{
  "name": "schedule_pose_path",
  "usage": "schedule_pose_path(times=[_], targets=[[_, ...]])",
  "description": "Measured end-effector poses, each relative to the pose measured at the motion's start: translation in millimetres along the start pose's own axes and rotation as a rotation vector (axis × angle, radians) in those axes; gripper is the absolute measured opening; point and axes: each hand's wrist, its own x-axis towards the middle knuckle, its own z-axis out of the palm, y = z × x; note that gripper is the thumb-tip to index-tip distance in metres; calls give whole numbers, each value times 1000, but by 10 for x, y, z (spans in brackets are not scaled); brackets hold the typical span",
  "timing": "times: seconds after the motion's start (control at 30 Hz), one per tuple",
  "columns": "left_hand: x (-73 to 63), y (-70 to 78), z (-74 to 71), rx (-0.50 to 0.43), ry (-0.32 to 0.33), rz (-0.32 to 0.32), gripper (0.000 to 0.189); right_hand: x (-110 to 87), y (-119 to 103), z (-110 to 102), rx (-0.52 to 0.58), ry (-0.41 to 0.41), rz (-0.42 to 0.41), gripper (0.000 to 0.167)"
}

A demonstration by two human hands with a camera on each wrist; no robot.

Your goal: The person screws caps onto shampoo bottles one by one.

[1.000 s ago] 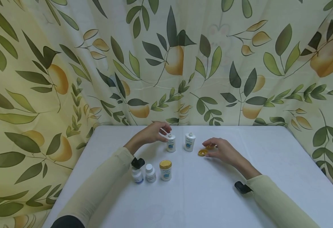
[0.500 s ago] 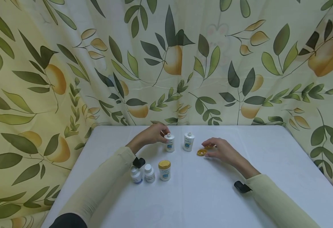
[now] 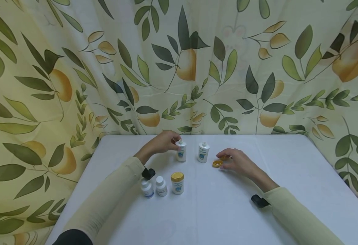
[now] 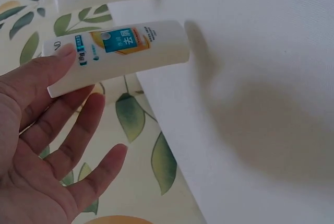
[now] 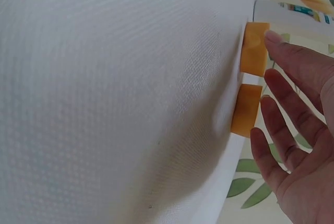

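The left hand (image 4: 34, 169) hides some lettering on the bottle (image 4: 122, 50) it holds.

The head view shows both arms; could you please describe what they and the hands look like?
Long, pale yellow-green fabric sleeves cover both arms. Small, black, blocky devices sit near the cuffs. The left hand and right hand are ungloved.

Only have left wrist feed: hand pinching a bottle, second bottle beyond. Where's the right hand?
Observer: Right hand is at two yellow rings on the table; can't tell if it grips one.
Operator: Anything nearer the wearer?
Observer: Head view: two small white bottles and a yellow-lidded jar, in a row.
Operator: My bottle's top is behind the thumb. What's on it?
Observer: Head view: a narrow white neck tops the pinched bottle.
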Motion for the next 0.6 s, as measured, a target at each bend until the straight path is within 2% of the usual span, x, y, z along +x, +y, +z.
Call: schedule_pose_path(times=[0.37,0.6], targets=[[-125,41,-148,-7,64,-36,21,37,0,22,-13,-15,12,41],[-211,77,-230,-35,105,-43,24,62,8,29,-41,-27,-12,40]])
